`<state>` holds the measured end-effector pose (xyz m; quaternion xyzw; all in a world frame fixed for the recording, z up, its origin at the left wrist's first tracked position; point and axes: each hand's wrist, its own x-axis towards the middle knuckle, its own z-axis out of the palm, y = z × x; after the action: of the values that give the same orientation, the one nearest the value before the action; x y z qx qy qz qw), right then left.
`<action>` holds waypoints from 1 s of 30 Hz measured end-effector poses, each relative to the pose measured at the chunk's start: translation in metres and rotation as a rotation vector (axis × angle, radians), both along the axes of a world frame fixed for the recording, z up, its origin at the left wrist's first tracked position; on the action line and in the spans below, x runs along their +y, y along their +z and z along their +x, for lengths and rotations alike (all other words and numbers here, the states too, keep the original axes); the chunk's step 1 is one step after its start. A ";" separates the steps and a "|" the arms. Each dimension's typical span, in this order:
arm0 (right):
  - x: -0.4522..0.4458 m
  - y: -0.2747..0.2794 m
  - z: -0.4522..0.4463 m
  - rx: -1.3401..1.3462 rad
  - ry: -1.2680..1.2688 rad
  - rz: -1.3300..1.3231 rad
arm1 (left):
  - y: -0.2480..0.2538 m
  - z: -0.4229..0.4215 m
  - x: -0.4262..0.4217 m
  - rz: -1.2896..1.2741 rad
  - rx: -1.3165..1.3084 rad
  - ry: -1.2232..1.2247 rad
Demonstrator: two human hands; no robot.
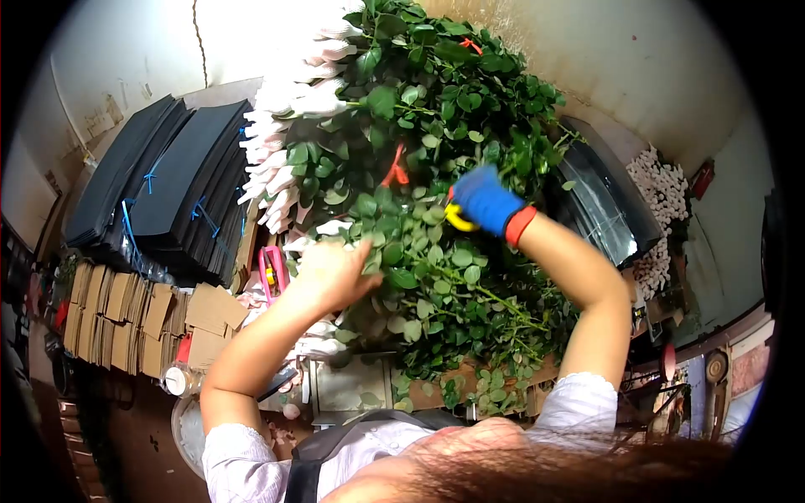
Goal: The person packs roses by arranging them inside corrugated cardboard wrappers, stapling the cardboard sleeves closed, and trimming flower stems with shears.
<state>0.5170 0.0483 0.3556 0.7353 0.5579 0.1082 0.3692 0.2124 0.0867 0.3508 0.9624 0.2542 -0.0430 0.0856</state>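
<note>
A large heap of leafy green stems [470, 109] lies in front of me, with white-wrapped heads [272, 159] along its left side. My left hand [335, 272] is bare and reaches to the lower left of the leaves, its fingers apart near a white-wrapped head. My right hand [486, 197] wears a blue glove with a red cuff and is closed on a yellow-handled tool [460, 218] over the middle of the leaves. The tool's far end is hidden. A red tie [395, 166] shows among the stems between and above my hands.
Stacks of black sheets [189, 180] with blue ties stand at the left, above folded brown cardboard [126, 314]. A pink holder [272, 272] lies beside my left forearm. A black plastic-lined box [608, 197] and many pale bundled stem ends [662, 197] are at the right.
</note>
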 end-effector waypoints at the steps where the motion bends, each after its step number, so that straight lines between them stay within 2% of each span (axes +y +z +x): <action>1: -0.011 -0.008 -0.010 0.013 -0.011 0.012 | -0.011 0.006 0.014 0.231 -0.428 -0.034; 2: -0.016 -0.013 -0.018 0.029 -0.019 0.025 | 0.013 0.012 0.018 0.159 -0.596 0.049; 4: -0.031 0.019 -0.020 0.213 -0.071 0.053 | 0.012 0.021 0.063 0.479 -0.947 -0.102; 6: -0.052 0.048 -0.010 0.277 -0.025 0.187 | 0.000 0.018 0.081 0.567 -0.863 -0.051; 8: -0.070 0.072 0.008 0.311 0.004 0.299 | -0.033 0.008 0.085 0.408 -0.748 -0.045; 10: -0.091 0.086 0.007 0.393 -0.106 0.529 | -0.053 -0.007 0.060 0.343 -0.654 -0.060; 12: -0.102 0.054 0.019 0.380 -0.131 0.743 | -0.078 -0.019 0.031 0.205 -0.487 -0.068; 13: -0.105 0.042 0.011 0.437 -0.166 0.700 | -0.090 -0.021 0.017 0.142 -0.412 -0.097; 14: -0.102 -0.015 0.051 0.413 -0.273 0.482 | -0.102 -0.023 0.006 0.079 -0.338 -0.125; 16: -0.117 -0.083 0.048 0.452 -0.269 0.275 | -0.135 -0.021 -0.003 0.127 -0.151 -0.115; 17: -0.130 -0.120 0.060 0.648 -0.260 0.333 | -0.149 -0.020 -0.004 0.167 -0.134 -0.096; 18: -0.137 -0.147 0.072 0.719 -0.277 0.385 | -0.157 -0.020 -0.006 0.212 -0.117 -0.076; 21: -0.181 -0.098 0.027 0.689 -0.161 0.854 | -0.150 -0.026 -0.009 0.163 -0.193 -0.065; 22: -0.206 -0.100 0.030 0.679 -0.121 0.967 | -0.148 -0.030 -0.010 0.121 -0.228 -0.060; 23: -0.227 -0.087 0.016 0.730 -0.262 1.039 | -0.146 -0.036 -0.011 0.050 -0.273 -0.062; 24: -0.257 -0.096 0.022 0.754 -0.241 1.129 | -0.145 -0.042 -0.014 0.014 -0.268 -0.036; 26: -0.312 -0.092 0.008 0.947 -0.513 1.224 | -0.138 -0.056 -0.024 0.021 -0.292 -0.015; 27: -0.342 -0.099 0.006 0.897 -0.627 1.297 | -0.134 -0.063 -0.031 0.031 -0.309 0.003; 28: -0.377 -0.116 0.020 0.876 -0.717 1.254 | -0.128 -0.069 -0.042 0.063 -0.364 0.027; 30: -0.463 -0.201 0.060 0.672 -0.818 1.184 | -0.132 -0.079 -0.060 0.046 -0.529 0.053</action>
<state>0.5769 -0.4152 0.1550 0.9494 0.1746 0.0149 -0.2606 0.1333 0.0267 0.2188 0.9349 0.2491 0.2180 0.1281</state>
